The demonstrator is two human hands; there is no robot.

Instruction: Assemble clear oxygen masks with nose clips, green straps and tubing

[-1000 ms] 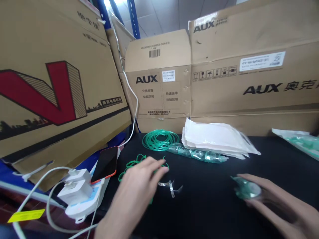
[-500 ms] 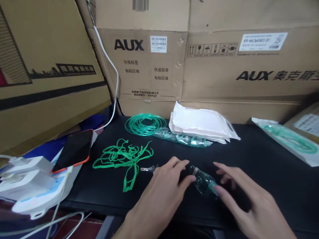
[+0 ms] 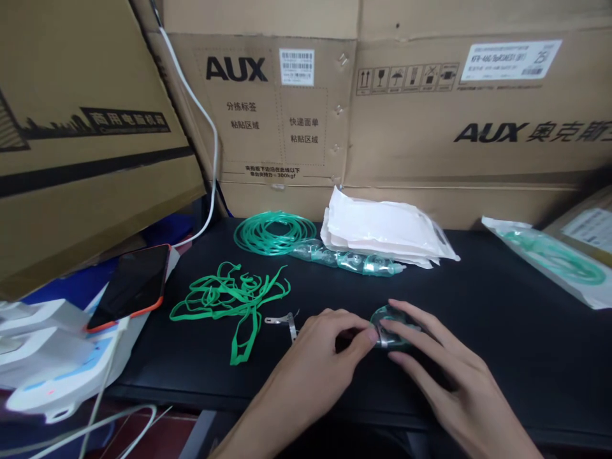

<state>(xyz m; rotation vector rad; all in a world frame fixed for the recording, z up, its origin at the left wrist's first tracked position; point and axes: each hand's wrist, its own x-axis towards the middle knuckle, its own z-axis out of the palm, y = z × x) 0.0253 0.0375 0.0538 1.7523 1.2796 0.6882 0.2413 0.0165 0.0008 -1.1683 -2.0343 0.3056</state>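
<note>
My left hand (image 3: 329,347) and my right hand (image 3: 433,357) meet over a small clear green mask (image 3: 389,326) on the black table (image 3: 502,319). Both hands pinch the mask; the left fingertips touch a metal strip on it. A couple of loose metal clips (image 3: 283,320) lie just left of my left hand. A tangle of green elastic straps (image 3: 229,299) lies further left.
A coil of green tubing (image 3: 273,233) and a row of clear masks (image 3: 351,260) lie behind, beside a stack of white pouches (image 3: 382,231). A packed pouch (image 3: 549,264) is at right. A phone (image 3: 129,287) rests on a power strip (image 3: 52,366) at left. Cardboard boxes (image 3: 430,115) wall the back.
My left hand left the green straps and moved right to the mask. My right hand brought the mask toward the middle. The view tilted down and closer.
</note>
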